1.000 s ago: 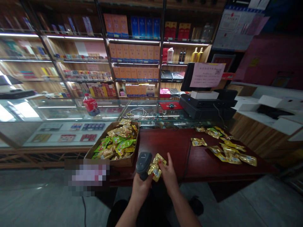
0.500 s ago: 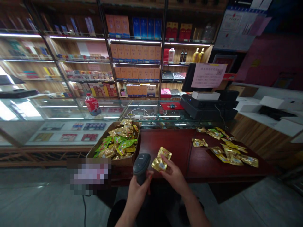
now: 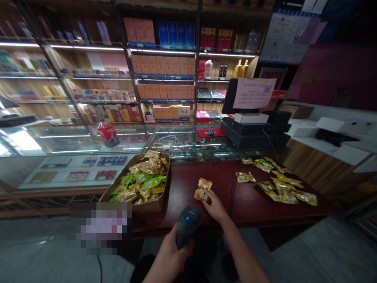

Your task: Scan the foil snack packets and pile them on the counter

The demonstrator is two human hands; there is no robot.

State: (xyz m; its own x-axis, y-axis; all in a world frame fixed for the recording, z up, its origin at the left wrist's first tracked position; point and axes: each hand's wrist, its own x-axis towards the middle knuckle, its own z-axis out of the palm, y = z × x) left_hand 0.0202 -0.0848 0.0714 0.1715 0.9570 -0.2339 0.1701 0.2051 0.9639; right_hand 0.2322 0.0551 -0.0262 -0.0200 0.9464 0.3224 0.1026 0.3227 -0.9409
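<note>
My left hand [image 3: 175,249] is wrapped round the handle of a dark grey barcode scanner [image 3: 190,219], which has a small blue light lit on its top. Ahead and to the right, my right hand [image 3: 214,206] grips the near right side of a shiny gold snack packet [image 3: 204,184] at the table top. The scanner is apart from that packet and nearer to me. On the left, a cardboard box [image 3: 160,205] is heaped with gold and green snack packets [image 3: 150,182]. More gold packets [image 3: 284,188] lie loose on the dark red table [image 3: 185,173] at the right.
Behind the table runs a glass display counter [image 3: 138,137] with a red bottle [image 3: 107,133], a white cable [image 3: 167,140] and a mouse [image 3: 211,133] on a red pad. A monitor [image 3: 229,96] stands at the back right. Lit shelves of boxed goods line the wall.
My right hand has moved the gold packet forward, away from the scanner. The scanner has come nearer to me and a little right, and its blue light now shows. The view has shifted slightly.
</note>
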